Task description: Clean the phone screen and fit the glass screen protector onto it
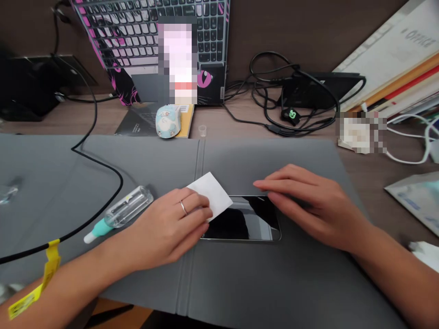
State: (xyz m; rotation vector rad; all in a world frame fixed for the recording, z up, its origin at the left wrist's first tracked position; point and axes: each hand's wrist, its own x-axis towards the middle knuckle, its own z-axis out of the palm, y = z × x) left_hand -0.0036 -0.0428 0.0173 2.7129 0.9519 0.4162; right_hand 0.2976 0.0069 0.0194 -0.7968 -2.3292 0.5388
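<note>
A phone [252, 219] lies screen up on the grey mat, its dark glass reflecting light. Over its left part is a white square sheet [214, 194], tilted like a diamond. My left hand [180, 224], with a ring on one finger, has its fingers closed on the sheet's lower left side; that end of the phone is hidden beneath the hand. My right hand [305, 201] is open at the phone's upper right corner, fingers extended to the left and holding nothing. To the left of my left hand lies a clear bottle [128, 206] with a teal and white top.
A grey mat [257, 283] covers the desk front. Behind it stand a laptop [137, 32], a patterned mouse [168, 121] and a small clear cup [202, 131]. Black cables [302, 130] tangle at the back right, near books [404, 87]. Another cable crosses the mat's left side.
</note>
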